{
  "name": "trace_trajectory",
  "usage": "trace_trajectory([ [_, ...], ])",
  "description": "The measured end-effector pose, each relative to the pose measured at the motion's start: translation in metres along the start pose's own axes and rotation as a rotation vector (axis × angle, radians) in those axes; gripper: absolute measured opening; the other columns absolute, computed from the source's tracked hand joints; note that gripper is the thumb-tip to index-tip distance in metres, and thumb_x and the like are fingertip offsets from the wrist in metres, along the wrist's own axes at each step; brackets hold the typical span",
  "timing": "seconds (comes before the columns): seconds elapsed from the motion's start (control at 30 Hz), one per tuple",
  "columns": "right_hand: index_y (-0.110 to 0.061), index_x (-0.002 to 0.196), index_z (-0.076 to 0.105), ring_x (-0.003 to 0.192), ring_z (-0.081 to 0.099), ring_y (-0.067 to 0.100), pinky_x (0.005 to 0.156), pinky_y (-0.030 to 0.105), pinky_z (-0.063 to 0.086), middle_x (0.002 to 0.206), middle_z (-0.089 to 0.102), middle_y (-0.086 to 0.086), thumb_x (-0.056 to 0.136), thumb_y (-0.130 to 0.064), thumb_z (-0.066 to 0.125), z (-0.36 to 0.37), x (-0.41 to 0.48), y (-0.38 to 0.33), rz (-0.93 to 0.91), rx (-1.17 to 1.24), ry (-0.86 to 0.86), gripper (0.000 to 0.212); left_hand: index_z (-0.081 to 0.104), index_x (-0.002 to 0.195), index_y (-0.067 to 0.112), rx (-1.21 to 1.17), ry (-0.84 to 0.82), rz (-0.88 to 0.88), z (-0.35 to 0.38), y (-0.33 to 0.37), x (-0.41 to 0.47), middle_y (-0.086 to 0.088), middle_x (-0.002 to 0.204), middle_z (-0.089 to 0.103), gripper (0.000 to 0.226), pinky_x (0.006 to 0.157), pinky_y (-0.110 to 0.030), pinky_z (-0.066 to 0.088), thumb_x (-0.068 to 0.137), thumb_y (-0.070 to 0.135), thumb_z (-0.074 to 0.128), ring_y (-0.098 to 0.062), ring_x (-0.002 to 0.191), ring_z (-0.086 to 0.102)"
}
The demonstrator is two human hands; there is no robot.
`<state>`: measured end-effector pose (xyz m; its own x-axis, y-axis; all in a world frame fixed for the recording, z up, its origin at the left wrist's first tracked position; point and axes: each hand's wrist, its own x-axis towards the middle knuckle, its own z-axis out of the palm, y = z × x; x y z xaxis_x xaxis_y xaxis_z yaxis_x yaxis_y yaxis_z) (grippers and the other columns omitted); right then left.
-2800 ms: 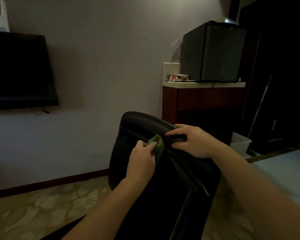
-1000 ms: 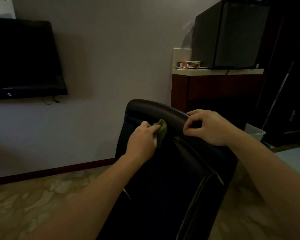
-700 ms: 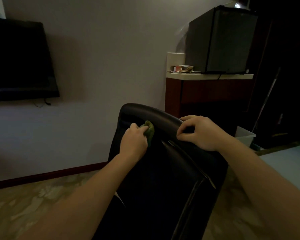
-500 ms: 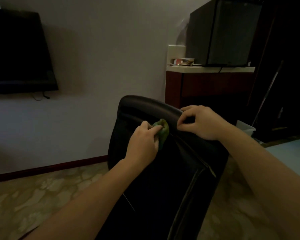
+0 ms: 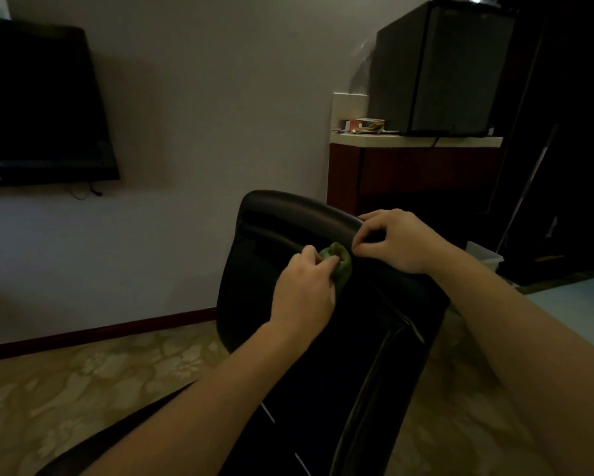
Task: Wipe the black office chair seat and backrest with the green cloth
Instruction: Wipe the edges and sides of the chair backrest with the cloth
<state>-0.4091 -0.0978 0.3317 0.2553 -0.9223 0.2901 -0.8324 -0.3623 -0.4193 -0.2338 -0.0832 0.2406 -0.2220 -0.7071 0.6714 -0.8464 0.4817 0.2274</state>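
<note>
We are squeezing the green cloth (image 5: 340, 266) in our left hand (image 5: 304, 293) near the top of the backrest (image 5: 259, 269), our right hand (image 5: 399, 242) is gripping that top, and pushing hard could be tipping it.

Fridge (image 5: 439, 67) on cabinet (image 5: 415, 173), behind chair (image 5: 323, 338).

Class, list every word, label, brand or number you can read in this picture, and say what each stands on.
No text here can be read.
television: pale mark on its lower frame, too blurred to read.
small box on the counter: print too small to read.
black office chair and green cloth: no lettering shows.
</note>
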Motion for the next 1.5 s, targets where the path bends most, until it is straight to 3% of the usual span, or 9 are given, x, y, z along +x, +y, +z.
trace_trajectory([
  [0.1, -0.035, 0.086, 0.071, 0.124, 0.047, 0.016, 0.097, 0.026, 0.033, 0.142, 0.048, -0.007, 0.085, -0.033, 0.071, 0.000, -0.004, -0.006, -0.007, -0.006, 0.008, 0.002, 0.058, 0.132, 0.025, -0.001, -0.062, 0.041, -0.012, -0.012, 0.006, 0.005, 0.101, 0.047, 0.034, 0.073, -0.026, 0.045, 0.101, 0.034, 0.050, -0.011, 0.084, 0.048],
  [0.2, -0.030, 0.089, 0.072, 0.093, 0.050, 0.004, 0.072, 0.007, 0.032, 0.127, 0.059, -0.007, 0.087, -0.029, 0.070, 0.001, -0.012, -0.009, -0.046, -0.040, 0.046, 0.004, 0.057, 0.136, 0.024, 0.001, -0.067, -0.080, -0.018, -0.024, 0.016, 0.001, 0.103, 0.049, 0.035, 0.075, -0.032, 0.051, 0.102, 0.030, 0.048, -0.014, 0.084, 0.052],
  [0.4, -0.027, 0.093, 0.074, 0.092, 0.048, 0.002, 0.066, 0.006, 0.030, 0.118, 0.063, -0.007, 0.088, -0.030, 0.069, -0.004, -0.034, -0.005, -0.049, -0.004, 0.127, 0.008, 0.059, 0.134, 0.023, -0.084, -0.020, -0.124, -0.007, -0.011, 0.002, 0.004, 0.105, 0.047, 0.034, 0.077, -0.024, 0.047, 0.102, 0.030, 0.048, -0.011, 0.088, 0.050],
  [0.53, -0.028, 0.094, 0.073, 0.091, 0.050, 0.002, 0.063, 0.008, 0.030, 0.119, 0.062, -0.006, 0.087, -0.030, 0.069, -0.005, -0.029, -0.006, -0.011, -0.009, 0.108, 0.007, 0.061, 0.132, 0.025, -0.113, -0.014, 0.034, -0.007, 0.005, -0.015, 0.004, 0.104, 0.049, 0.034, 0.076, -0.025, 0.047, 0.100, 0.031, 0.052, -0.010, 0.087, 0.047],
  [0.67, -0.029, 0.100, 0.071, 0.096, 0.050, 0.001, 0.069, 0.006, 0.029, 0.125, 0.060, -0.006, 0.089, -0.028, 0.068, -0.001, -0.026, -0.006, -0.032, -0.041, 0.088, 0.012, 0.059, 0.131, 0.027, -0.113, -0.066, 0.117, -0.011, 0.012, -0.024, 0.008, 0.102, 0.048, 0.033, 0.074, -0.026, 0.050, 0.099, 0.034, 0.052, -0.008, 0.085, 0.047],
  [0.87, -0.036, 0.100, 0.065, 0.136, 0.037, 0.020, 0.100, 0.027, 0.030, 0.154, 0.031, -0.005, 0.088, -0.029, 0.068, -0.002, -0.037, -0.005, -0.012, -0.041, -0.055, 0.014, 0.061, 0.132, 0.022, -0.110, -0.044, -0.148, -0.018, -0.011, 0.002, 0.001, 0.100, 0.049, 0.032, 0.075, -0.035, 0.053, 0.103, 0.030, 0.048, -0.016, 0.081, 0.053],
  [1.07, -0.024, 0.078, 0.063, 0.120, 0.045, 0.009, 0.095, 0.026, 0.031, 0.142, 0.047, -0.009, 0.088, -0.041, 0.066, 0.002, -0.050, -0.001, -0.019, -0.033, 0.158, 0.020, 0.061, 0.131, 0.024, -0.124, -0.010, -0.018, -0.007, 0.022, -0.028, 0.007, 0.100, 0.046, 0.034, 0.071, -0.024, 0.048, 0.100, 0.032, 0.050, -0.008, 0.081, 0.048],
  [1.23, -0.020, 0.080, 0.066, 0.131, 0.043, 0.015, 0.096, 0.026, 0.029, 0.147, 0.045, -0.007, 0.090, -0.040, 0.064, 0.002, -0.051, -0.006, -0.006, -0.022, 0.150, 0.023, 0.061, 0.130, 0.026, -0.118, -0.086, 0.131, -0.015, 0.030, -0.046, 0.012, 0.099, 0.044, 0.032, 0.065, -0.017, 0.039, 0.099, 0.033, 0.053, -0.004, 0.078, 0.044],
  [1.5, -0.022, 0.080, 0.066, 0.136, 0.038, 0.016, 0.097, 0.028, 0.026, 0.151, 0.040, -0.007, 0.093, -0.041, 0.059, 0.005, -0.058, -0.004, 0.014, 0.045, 0.123, 0.024, 0.058, 0.134, 0.028, -0.163, -0.054, -0.081, -0.018, 0.024, -0.018, 0.010, 0.097, 0.047, 0.035, 0.070, -0.020, 0.047, 0.100, 0.033, 0.054, -0.006, 0.078, 0.051],
])
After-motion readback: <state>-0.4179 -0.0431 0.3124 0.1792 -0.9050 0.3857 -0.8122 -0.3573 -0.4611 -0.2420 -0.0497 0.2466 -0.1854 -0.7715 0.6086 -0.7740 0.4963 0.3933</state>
